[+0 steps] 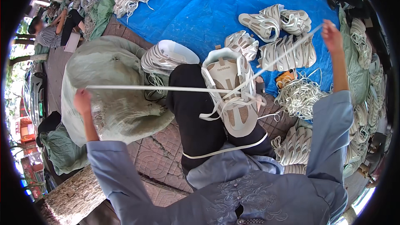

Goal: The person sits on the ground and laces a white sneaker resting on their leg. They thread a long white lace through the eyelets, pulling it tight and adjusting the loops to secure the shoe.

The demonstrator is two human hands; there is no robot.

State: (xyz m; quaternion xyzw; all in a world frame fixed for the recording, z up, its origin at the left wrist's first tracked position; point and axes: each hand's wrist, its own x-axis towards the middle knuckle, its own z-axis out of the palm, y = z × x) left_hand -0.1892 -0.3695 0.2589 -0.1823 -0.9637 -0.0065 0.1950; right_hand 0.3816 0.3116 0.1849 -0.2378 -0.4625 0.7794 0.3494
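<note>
The shoe (225, 77) rests on the person's dark-trousered knees (192, 116), toe toward the body, between the widely spread hands and touching neither. It lies to the right of the left hand (83, 101), and left of and below the raised right hand (332, 37). Each hand is closed on a white lace (146, 88) strand, both strands stretched taut from the shoe. The left hand is over a pale sack (102, 68); loose laces (301, 100) lie below the right.

Left hand (82, 101) and right hand (333, 38) hold white laces (150, 88) taut from a beige sneaker (223, 80)
</note>
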